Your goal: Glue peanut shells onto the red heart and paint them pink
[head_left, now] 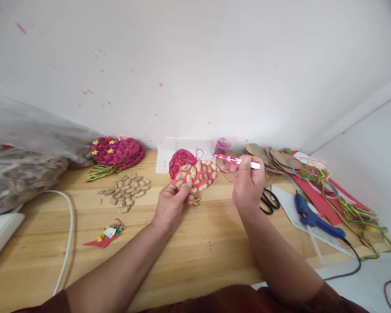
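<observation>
Loose peanut shells lie left of the peanut-covered heart, with the finished hearts stacked farther left. Scissors and glue gun lie right of it. My left hand pinches the heart's lower edge. My right hand grips a pink-stained brush, its tip near the heart's upper right.

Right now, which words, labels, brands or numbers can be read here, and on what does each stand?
None can be read.
The white paper sheet by the wall is too blurred to show any print.
The blue glue gun shows no legible brand.
</observation>
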`<state>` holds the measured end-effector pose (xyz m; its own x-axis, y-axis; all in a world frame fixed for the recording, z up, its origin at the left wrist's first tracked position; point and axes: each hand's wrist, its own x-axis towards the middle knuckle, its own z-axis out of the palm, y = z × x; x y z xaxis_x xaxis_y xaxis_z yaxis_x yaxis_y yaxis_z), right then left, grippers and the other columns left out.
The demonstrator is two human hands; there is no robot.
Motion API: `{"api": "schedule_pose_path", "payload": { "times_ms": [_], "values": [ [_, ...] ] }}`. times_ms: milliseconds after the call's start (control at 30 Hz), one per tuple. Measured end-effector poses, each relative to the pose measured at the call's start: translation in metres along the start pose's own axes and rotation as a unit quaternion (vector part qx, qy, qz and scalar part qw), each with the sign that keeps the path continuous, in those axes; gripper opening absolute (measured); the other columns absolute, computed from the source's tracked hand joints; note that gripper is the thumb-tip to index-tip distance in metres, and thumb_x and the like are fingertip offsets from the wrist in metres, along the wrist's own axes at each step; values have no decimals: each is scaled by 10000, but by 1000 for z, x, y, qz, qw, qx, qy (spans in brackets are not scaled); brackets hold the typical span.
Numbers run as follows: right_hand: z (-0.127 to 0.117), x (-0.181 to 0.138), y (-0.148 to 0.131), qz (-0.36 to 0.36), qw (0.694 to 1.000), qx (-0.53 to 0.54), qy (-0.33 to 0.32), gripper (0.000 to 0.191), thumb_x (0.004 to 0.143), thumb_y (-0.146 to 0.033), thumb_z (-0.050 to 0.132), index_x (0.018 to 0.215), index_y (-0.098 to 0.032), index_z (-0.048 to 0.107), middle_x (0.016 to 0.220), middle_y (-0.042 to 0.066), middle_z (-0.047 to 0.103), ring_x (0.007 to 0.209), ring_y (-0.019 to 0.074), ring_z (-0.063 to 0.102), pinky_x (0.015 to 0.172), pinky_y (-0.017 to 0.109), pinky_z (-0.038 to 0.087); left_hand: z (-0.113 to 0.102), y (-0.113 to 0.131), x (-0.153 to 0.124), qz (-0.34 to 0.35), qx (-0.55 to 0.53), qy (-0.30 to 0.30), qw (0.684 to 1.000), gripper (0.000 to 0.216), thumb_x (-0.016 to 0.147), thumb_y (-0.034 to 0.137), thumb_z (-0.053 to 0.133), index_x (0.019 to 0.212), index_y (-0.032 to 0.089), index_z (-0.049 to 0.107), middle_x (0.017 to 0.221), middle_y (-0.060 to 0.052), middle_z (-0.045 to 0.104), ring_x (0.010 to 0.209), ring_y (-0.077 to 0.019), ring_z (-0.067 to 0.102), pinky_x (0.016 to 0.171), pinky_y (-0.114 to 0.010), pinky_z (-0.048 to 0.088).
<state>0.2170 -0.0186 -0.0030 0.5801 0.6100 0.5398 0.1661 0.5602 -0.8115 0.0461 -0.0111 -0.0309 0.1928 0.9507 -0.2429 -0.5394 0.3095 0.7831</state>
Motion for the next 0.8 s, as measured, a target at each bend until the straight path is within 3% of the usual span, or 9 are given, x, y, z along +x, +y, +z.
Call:
{"api": "schedule_pose_path", "payload": {
  "times_ms": [200,367,467,600,800],
  "values": [
    [5,-11,2,-8,999,7,-43,254,999,-469,630,1000,-224,560,703,-68,611,632,109,688,646,275,603,2,2,-1,-20,-41,0,999,491,494,371,1018,738,132,666,636,39,638,466,-46,512,437,-173,412],
    [2,-6,-1,-39,999,-33,-10,245,1006,-460,619,989,-225,553,681,-68,622,578,107,660,624,269,575,2,3,0,-17,-40,16,999,478,508,369,1005,740,135,660,644,31,639,480,-52,520,445,-177,406],
    [2,-8,-8,-64,996,-62,-15,216,1024,-432,595,981,-222,568,703,-48,627,626,111,651,649,267,555,-2,-3,3,8,20,20,1000,426,591,396,966,769,142,674,635,25,642,492,-67,530,473,-192,420],
    [4,-20,-18,-88,986,-102,-101,120,1026,-332,594,998,-216,602,762,-29,619,647,106,608,625,254,513,-11,-13,5,54,120,-11,991,356,731,447,877,760,163,662,596,27,628,500,-87,522,510,-213,423],
    [5,-31,-25,-140,964,-166,-153,89,986,-203,623,1071,-209,647,950,25,709,802,136,671,752,295,549,-13,-13,4,123,215,-27,969,297,805,404,799,692,181,639,589,34,604,553,-103,491,581,-227,419]
  ]
}}
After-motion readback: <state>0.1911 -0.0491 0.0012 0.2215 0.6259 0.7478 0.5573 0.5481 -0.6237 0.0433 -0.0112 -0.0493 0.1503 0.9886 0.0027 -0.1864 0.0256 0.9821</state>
